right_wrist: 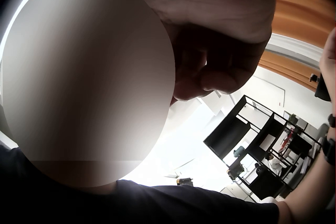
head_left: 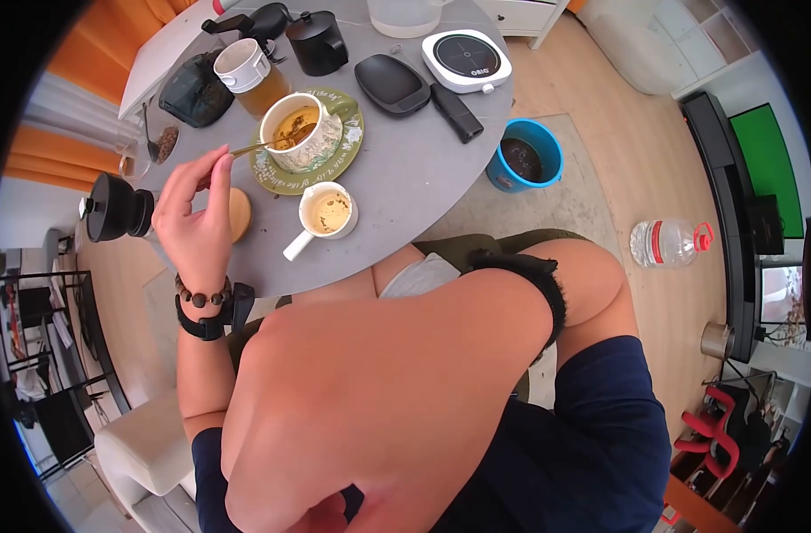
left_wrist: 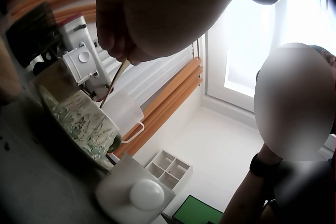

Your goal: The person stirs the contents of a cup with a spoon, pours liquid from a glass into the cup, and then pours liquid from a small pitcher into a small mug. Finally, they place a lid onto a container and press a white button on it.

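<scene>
In the head view, my left hand [head_left: 197, 213] pinches the handle of a thin gold-coloured spoon [head_left: 250, 149] between thumb and fingertips. The spoon's other end dips into a patterned teacup [head_left: 327, 149] of amber liquid with dark bits floating in it. Under the cup lies a green lettered saucer [head_left: 285, 185]. Nearer the table edge stands a small white handled cup [head_left: 345, 226] with pale liquid and bits inside. My right hand [head_left: 361, 391] is raised close to the head camera, filling the lower middle. Beside the face in the right wrist view, its fingers [right_wrist: 220, 81] are curled, nothing visible in them.
On the grey table [head_left: 405, 200] are a glass pitcher [head_left: 265, 93], black canister [head_left: 316, 44], black dish [head_left: 392, 84], white scale [head_left: 467, 60] and a black hand grinder [head_left: 117, 209]. A blue bucket [head_left: 512, 182] of dark liquid and a water bottle [head_left: 663, 244] stand on the floor.
</scene>
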The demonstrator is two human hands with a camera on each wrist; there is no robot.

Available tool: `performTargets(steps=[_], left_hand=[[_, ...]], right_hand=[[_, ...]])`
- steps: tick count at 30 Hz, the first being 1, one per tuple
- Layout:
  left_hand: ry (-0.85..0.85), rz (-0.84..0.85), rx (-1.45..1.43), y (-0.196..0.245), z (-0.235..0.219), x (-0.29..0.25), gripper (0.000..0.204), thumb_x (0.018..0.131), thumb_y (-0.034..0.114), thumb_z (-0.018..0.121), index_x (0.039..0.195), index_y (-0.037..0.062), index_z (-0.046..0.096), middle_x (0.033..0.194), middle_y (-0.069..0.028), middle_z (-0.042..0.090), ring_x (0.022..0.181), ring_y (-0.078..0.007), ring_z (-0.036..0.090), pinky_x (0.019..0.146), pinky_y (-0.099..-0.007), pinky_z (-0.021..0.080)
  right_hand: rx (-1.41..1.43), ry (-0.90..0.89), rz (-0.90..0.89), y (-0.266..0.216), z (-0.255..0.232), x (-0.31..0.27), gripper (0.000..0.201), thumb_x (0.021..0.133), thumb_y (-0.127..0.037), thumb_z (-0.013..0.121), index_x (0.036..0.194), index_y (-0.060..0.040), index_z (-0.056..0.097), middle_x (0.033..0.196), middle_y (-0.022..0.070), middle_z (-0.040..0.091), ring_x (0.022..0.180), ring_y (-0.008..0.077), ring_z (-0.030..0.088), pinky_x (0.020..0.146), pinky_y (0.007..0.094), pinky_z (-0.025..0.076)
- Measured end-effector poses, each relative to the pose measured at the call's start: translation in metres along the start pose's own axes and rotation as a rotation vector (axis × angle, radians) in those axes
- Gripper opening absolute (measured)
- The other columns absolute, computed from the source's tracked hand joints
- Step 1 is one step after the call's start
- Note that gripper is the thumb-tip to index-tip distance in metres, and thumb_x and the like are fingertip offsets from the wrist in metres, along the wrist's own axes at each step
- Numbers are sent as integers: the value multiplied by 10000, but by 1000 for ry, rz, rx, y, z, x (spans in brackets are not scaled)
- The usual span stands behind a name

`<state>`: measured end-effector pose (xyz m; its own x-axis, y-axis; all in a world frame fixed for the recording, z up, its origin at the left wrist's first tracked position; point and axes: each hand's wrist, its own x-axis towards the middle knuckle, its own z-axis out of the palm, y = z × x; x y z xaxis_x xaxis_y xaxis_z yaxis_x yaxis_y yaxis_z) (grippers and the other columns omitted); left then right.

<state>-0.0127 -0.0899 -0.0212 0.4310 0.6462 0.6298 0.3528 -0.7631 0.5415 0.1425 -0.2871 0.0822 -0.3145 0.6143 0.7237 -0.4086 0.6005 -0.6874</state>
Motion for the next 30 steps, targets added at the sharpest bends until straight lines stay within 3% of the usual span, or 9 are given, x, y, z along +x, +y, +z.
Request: performTargets(steps=[12,14,17,18,20,24,27,30], left_hand=[[-8,-17,-1,-3,2,0,162,1061,41,809,1201,-27,853,1083,-82,817,963,-127,748,871,-270,598],[53,28,-13,-2,4,1,142,1030,42,831,1154,-20,862,984,-99,822,844,-149,757,801,-285,600],[39,-17,27,10,-1,2,142,1023,32,832,1152,-20,862,988,-102,823,843,-149,756,800,-287,600],[45,72,-38,3,-2,4,144,1015,22,834,1150,-19,861,990,-104,823,839,-147,752,798,-284,599],[54,54,-43,3,-2,4,146,1014,22,834,1152,-19,860,990,-104,823,837,-146,751,798,-283,598],[67,67,-26,0,-1,5,147,1007,16,837,1148,-19,857,984,-105,819,807,-148,733,775,-284,589],[76,84,0,4,-2,5,142,1002,13,840,1140,-19,856,972,-108,816,790,-150,724,754,-288,581],[66,84,-9,6,-3,5,142,994,14,845,1133,-15,857,952,-108,809,778,-151,719,739,-291,574]], right_hand=[[140,-7,124,-2,-4,1,450,1083,-405,782,818,-41,781,723,41,731,618,106,636,599,295,501],[125,32,239,-6,-14,-4,448,1087,-400,780,823,-38,785,725,40,735,620,101,637,601,291,501],[-46,246,402,-7,-49,-12,444,1092,-394,776,831,-35,792,729,39,741,622,92,638,603,286,503],[-125,351,434,0,-65,-19,381,1106,-351,767,889,-39,795,775,21,753,647,78,638,612,267,505],[-325,509,518,16,-103,-35,242,1129,-256,747,1009,-50,784,869,-17,764,690,57,633,631,239,504],[-498,669,634,55,-169,-72,307,1100,-329,789,1083,-23,813,884,-21,773,733,51,648,666,240,528],[-720,690,592,68,-186,-79,293,1081,-322,802,1097,-30,817,888,-24,780,705,53,628,660,259,526],[-950,635,633,66,-180,-76,279,1047,-296,821,1146,-35,837,926,31,823,661,82,619,650,293,528]])
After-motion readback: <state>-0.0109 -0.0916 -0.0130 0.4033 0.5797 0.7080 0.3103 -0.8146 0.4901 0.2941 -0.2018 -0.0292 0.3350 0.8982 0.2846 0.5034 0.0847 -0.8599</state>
